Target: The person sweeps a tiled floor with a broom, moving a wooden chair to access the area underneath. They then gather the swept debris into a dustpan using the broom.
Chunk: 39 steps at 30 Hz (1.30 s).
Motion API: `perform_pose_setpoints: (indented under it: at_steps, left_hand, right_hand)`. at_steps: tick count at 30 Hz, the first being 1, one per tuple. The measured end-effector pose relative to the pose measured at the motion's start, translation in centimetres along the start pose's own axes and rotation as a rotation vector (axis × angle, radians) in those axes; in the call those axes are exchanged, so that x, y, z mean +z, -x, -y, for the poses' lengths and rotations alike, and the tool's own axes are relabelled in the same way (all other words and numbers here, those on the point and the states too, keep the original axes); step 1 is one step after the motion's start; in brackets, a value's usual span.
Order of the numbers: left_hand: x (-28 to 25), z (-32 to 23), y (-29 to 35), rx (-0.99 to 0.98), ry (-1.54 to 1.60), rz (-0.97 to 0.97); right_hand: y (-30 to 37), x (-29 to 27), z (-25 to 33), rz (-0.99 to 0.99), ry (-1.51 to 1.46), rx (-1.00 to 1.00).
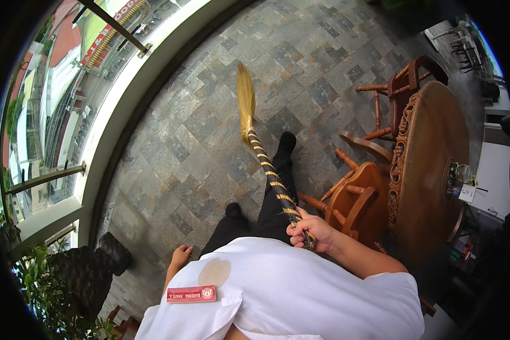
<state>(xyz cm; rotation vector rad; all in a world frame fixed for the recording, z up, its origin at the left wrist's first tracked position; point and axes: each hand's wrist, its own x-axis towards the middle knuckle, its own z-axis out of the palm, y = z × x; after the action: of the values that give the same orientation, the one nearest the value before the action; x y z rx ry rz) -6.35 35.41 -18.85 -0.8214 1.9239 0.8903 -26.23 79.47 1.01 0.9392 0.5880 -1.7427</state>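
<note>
Slate-like tiles make up the floor [175,147] in the head view, bordered on the left by a pale curved ledge [105,133]. The broom [266,165] slants forward from the person's body, bristles ahead of the feet; floor contact is unclear. Right-hand [313,231] fingers wrap the handle's butt; left-hand [181,256] fingers look loosely bent, though I cannot tell how closely together. Good control probably needs a firm wrist and bristles kept low and flat. Bare tiles spread ahead; the ledge and, rightward, wooden chair [360,195] and round table [436,164] limit wide swings.
</note>
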Motion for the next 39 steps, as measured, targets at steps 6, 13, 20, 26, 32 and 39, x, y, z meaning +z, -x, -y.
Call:
perform_pose_setpoints:
  at_steps: [6,13,20,26,32,39]
  left_hand:
    - [3.2,-12.4,-2.0,-0.120,0.078,-0.044]
    - [3.9,-30.3,-2.1,-0.035,0.251,-0.049]
    - [6.0,-36.5,-3.7,-0.086,0.080,-0.013]
    - [4.7,-39.4,-5.9,-0.082,-0.039,-0.051]
    - [-1.2,-45.9,-13.1,-0.083,0.180,-0.003]
    - [-4.8,-62.7,-19.8,0.077,0.096,0.019]
  right_hand:
    - [-11.5,-7.2,15.0,-0.020,0.200,0.269]
    - [-15.8,-15.6,36.8,-0.262,0.224,0.396]
    - [1.8,-24.0,56.3,-0.648,0.021,0.063]
    - [1.1,-25.2,69.3,-0.937,0.289,-0.208]
    - [-0.2,-23.8,71.9,-0.757,0.095,-0.529]
    - [9.6,-12.8,59.3,-0.221,-0.046,-0.254]
